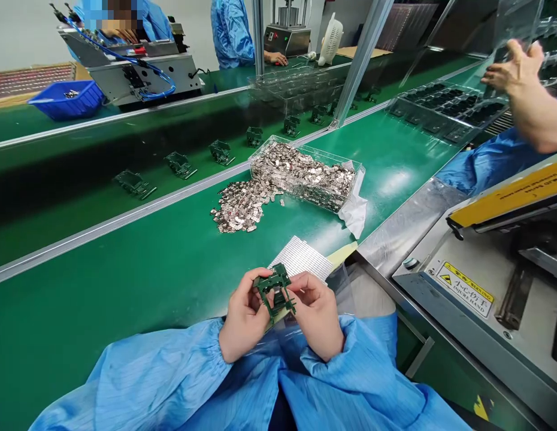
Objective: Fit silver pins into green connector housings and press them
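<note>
A dark green plastic frame part [275, 288] is held up in front of me, above the bench's near edge. My left hand [245, 314] is closed on its left side, thumb below and fingers behind. My right hand [318, 310] pinches at its right side; whether a small piece sits between those fingertips is hidden. Just behind the part lies a white sheet with a fine grid [300, 256], on top of a pale yellow sheet [342, 256]. Farther off, a pile of small silvery metal pieces [240, 206] spreads beside a clear plastic box [350, 190] full of the same pieces.
Several green frame parts [178, 164] stand in a row on the belt beyond the metal rail [170, 193]. At right are a machine with a warning label [467, 287], clear trays [444, 108] and a co-worker's hand [514, 69]. Two other people work across the line, near a blue bin [67, 100].
</note>
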A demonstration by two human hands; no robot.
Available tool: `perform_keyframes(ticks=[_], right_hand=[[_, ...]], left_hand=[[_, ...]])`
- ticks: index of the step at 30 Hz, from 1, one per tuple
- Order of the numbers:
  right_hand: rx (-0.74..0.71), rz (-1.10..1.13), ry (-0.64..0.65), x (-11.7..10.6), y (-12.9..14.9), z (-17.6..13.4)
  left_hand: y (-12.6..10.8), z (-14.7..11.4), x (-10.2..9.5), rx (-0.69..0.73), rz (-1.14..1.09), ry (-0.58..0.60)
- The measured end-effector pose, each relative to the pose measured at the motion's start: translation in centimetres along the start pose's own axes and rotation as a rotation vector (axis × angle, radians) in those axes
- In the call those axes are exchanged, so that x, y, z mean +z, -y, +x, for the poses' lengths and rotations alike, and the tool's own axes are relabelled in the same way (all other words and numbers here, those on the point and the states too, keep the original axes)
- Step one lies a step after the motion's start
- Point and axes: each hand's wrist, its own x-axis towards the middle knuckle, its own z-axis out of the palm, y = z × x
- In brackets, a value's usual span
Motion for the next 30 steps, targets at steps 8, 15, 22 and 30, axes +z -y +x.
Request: perform_keyframes(ticks=[8, 15, 22, 30], right_hand=[[0.014, 0.021, -0.068, -1.4, 0.4, -1.2], [0.039, 0.075, -0.089, -2.5, 1.0, -1.9], [0.02, 0.007, -0.233, -7.1, -2.0, -2.2], [0.009, -0.162, -0.087, -7.0, -5.9, -0.2]], left_hand=[[-0.7, -0.6, 1.6, 0.003, 0.014, 0.022], [-1.2, -1.0, 3.2, -0.032, -0.015, 0.051], [-0.4, 1.6, 4.3, -0.044, -0.056, 0.16], [1.9, 6.2, 6.5, 0.005, -0.059, 0.15]])
